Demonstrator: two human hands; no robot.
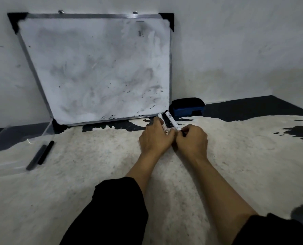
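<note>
Dim light falls on a plain white wall (pixel 235 41). A dark floor (pixel 253 106) runs along its foot, mostly covered by a cream rug (pixel 94 174) with black patches.

I am looking down at 2 hands meeting over the cream rug (pixel 103 165). The left hand (pixel 155 138) is gripping a white marker (pixel 162 122), and the right hand (pixel 192 139) is gripping a second white marker (pixel 172 121). Both barrels are pointing away toward the whiteboard (pixel 97 68), running side by side. The hands are touching at the thumbs. The smudged board is leaning against the wall (pixel 235 41), and a blue eraser (pixel 188 107) is sitting just beside its lower right corner. 2 dark pens (pixel 45 152) are lying well apart to the left, near a clear box (pixel 46 129).
</note>
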